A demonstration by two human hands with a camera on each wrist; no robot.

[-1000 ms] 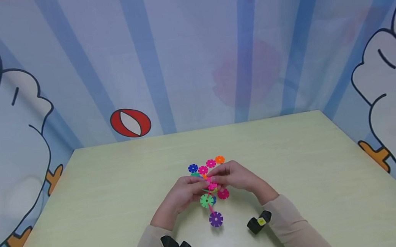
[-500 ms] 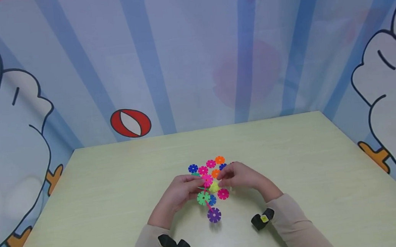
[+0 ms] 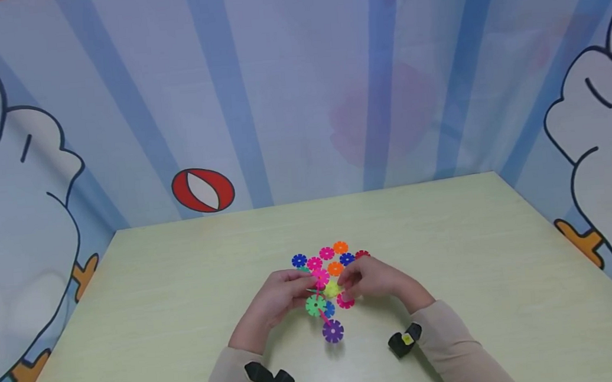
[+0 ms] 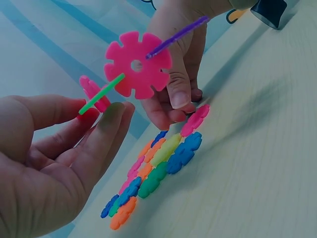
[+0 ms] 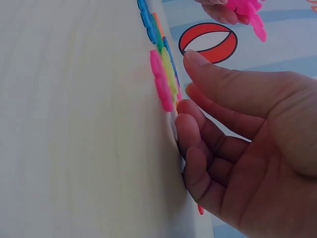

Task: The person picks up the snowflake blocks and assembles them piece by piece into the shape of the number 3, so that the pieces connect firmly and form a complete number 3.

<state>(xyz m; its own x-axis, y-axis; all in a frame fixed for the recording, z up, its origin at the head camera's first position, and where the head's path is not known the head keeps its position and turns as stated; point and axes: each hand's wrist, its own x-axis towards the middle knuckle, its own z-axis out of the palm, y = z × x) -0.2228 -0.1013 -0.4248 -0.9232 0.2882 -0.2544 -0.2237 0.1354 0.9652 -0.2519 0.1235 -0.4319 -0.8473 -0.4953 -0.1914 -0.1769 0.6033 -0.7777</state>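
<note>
Near the middle of the table my left hand (image 3: 278, 293) pinches a built chain of notched plastic snowflake discs. The chain has pink discs (image 4: 119, 59) at its top, a green disc (image 3: 316, 305) below and a purple disc (image 3: 333, 331) at its near end. My right hand (image 3: 373, 281) hovers low at the right side of the loose discs, thumb and index finger apart with nothing between them. Under its fingertips lies a loose pink disc (image 5: 159, 82), beside a yellow disc (image 3: 331, 289). Fingers partly cover the loose pink disc in the head view.
Several loose discs lie flat beyond the hands, among them an orange disc (image 3: 340, 248), a dark blue disc (image 3: 299, 261) and a red disc (image 3: 362, 254). They rest on a pale table (image 3: 194, 270), with a printed blue curtain (image 3: 299, 97) behind it.
My right hand has let go of the chain, moved right, then come down towards the loose pink disc. My left hand still holds the chain, which has shifted slightly.
</note>
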